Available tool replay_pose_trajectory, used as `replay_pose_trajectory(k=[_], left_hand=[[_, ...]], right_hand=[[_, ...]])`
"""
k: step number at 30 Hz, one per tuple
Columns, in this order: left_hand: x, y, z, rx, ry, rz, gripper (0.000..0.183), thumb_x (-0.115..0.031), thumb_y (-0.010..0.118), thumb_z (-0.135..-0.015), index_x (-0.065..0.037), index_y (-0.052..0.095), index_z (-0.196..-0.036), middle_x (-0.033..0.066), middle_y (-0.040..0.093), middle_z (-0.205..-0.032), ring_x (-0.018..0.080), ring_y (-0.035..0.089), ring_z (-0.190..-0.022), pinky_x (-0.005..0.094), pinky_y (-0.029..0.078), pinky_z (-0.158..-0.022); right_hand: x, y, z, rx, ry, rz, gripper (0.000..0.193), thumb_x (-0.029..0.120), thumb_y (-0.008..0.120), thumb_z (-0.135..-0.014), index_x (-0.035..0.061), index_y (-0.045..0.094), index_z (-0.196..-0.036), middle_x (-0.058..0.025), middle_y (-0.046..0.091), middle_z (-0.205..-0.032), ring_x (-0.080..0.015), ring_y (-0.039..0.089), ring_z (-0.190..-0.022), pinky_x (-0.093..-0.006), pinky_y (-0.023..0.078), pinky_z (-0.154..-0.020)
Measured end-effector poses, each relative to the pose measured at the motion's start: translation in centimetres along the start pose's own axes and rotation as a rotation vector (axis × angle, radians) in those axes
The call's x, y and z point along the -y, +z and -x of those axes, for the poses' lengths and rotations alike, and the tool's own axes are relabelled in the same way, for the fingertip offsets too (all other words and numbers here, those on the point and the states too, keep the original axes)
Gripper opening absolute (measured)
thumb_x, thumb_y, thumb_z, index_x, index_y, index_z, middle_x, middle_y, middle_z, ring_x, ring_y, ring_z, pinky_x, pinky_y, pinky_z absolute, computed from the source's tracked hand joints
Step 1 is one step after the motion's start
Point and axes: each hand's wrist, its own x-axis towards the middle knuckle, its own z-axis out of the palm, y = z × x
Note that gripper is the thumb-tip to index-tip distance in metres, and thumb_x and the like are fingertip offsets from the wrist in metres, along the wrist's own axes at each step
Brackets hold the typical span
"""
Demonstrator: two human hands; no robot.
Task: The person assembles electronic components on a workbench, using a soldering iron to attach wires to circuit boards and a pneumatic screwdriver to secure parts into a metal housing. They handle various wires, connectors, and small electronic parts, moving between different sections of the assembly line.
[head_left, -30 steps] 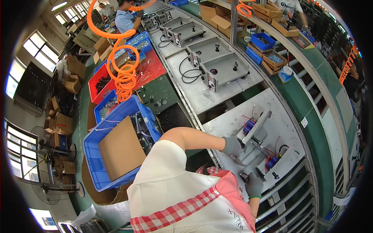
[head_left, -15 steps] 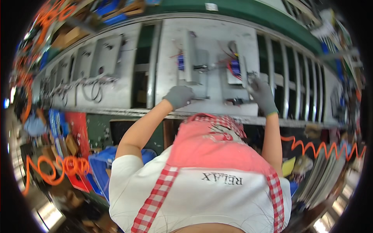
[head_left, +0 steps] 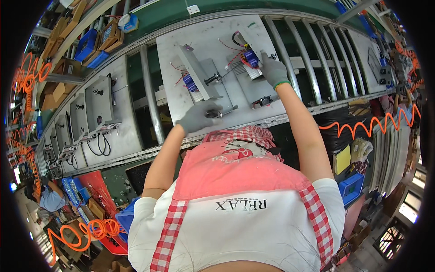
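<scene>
Both my hands wear grey gloves. My left hand [head_left: 198, 118] is curled around a small dark part with a silvery end [head_left: 214, 114], at the near end of the left unit. That unit has a grey metal panel [head_left: 198, 72] standing on edge, a blue block [head_left: 189, 82] with red wires, and a black fitting [head_left: 212, 80] sticking out of its right face. My right hand [head_left: 274, 72] grips the near edge of the right unit's grey panel [head_left: 254, 44]; its fingertips are partly hidden. Beside that panel sits another blue block [head_left: 250, 59] with red wires.
Both units lie on a pale board [head_left: 170, 47] on a conveyor with metal rollers [head_left: 312, 63]. A second board with several grey housings [head_left: 97, 104] and black cables is at left. A black part [head_left: 262, 101] lies near the front rail. Orange coiled hoses [head_left: 371, 127] hang at both sides.
The view has turned, so the conveyor now slants upward to the right. My left hand has closed around the small dark part. My right hand remains at the right unit's panel.
</scene>
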Motion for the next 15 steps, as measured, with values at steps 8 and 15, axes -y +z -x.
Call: replay_pose_trajectory(k=[8,15], left_hand=[[0.1,0.5,-4.3,-0.488,-0.453,-0.448,0.055,-0.052,0.068,-0.076,0.001,0.062,-0.090,0.0170,0.065,-0.082,0.0266,0.062,-0.076,0.0367,0.047,-0.072],[2.7,3.3,-6.9,-0.706,-0.259,-0.468,0.062,-0.053,0.064,-0.080,0.007,0.057,-0.096,0.0259,0.062,-0.093,0.0405,0.059,-0.087,0.0437,0.044,-0.079]], right_hand=[[-2.0,-0.7,9.0,-0.678,-0.199,-0.509,0.030,0.016,0.061,-0.077,0.0095,0.058,-0.107,-0.0136,0.060,-0.098,-0.0342,0.058,-0.091,-0.0442,0.048,-0.077],[-8.5,2.6,25.3,-0.404,0.197,-0.684,0.017,0.017,0.058,-0.081,0.0094,0.062,-0.095,-0.0125,0.062,-0.092,-0.0322,0.059,-0.088,-0.0399,0.049,-0.076]])
